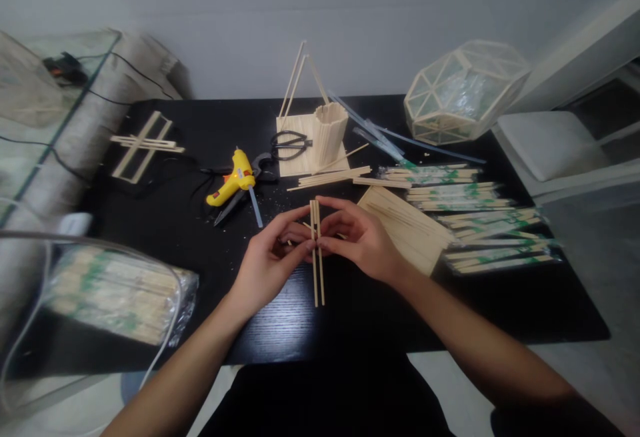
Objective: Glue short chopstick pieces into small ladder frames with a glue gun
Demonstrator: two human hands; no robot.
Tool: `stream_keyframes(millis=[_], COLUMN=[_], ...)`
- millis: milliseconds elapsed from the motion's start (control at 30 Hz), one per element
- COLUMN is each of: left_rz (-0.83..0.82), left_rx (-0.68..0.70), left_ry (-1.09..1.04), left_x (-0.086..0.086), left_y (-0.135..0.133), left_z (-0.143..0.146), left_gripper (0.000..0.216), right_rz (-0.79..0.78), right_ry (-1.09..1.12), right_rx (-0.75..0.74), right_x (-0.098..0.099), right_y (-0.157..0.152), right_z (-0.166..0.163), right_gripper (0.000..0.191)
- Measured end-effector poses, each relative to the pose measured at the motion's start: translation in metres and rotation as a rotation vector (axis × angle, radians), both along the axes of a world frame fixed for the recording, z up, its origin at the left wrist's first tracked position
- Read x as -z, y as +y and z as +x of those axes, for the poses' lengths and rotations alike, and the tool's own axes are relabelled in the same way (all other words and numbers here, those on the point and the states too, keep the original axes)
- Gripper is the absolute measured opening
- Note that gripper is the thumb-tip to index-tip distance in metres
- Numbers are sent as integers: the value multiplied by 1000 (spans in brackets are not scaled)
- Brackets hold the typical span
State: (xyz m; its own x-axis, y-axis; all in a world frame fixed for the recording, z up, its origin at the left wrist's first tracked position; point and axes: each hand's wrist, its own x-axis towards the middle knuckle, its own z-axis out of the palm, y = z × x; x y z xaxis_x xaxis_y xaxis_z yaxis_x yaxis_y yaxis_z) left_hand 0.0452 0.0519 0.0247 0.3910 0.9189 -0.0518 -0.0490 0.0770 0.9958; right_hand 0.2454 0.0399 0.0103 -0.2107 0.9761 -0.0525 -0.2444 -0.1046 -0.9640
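Note:
My left hand (267,253) and my right hand (365,237) meet over the front middle of the table. Between their thumbs and fingers they pinch pale wooden chopsticks (321,280), which run side by side with a narrow gap and point toward me. Other thin sticks show partly behind my fingers; how they join is hidden. Just beyond my left hand lies a yellow hot glue gun (240,173) with a glue stick poking out. Close to my right hand is a flat panel of joined sticks (407,230).
Black-handled scissors (290,145) and a stick-walled cup (330,133) are on a wooden base (295,163) at the back. Wrapped chopsticks (460,193) lie right, a bagged bundle (117,293) left. A crossed stick frame (145,147) and a geometric lantern-like frame (463,93) stand farther off.

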Motion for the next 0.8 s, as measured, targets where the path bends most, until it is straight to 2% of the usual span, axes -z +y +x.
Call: stream_keyframes(millis=[300, 500, 633, 800], left_rz=[-27, -95, -136, -184], left_rx=[-24, -55, -70, -73], left_ry=[-8, 2, 25, 87], left_x=[-2, -5, 5, 18], left_y=[-5, -25, -47, -69], left_z=[1, -6, -15, -30], left_gripper=[43, 42, 41, 42], right_rz=[-24, -108, -152, -229], right_ry=[-18, -14, -87, -170], right_rx=[-29, -117, -215, -297], right_x=[-2, -8, -7, 4], right_y=[-1, -8, -17, -25], right_z=[0, -3, -12, -24], right_gripper=[63, 54, 45, 40])
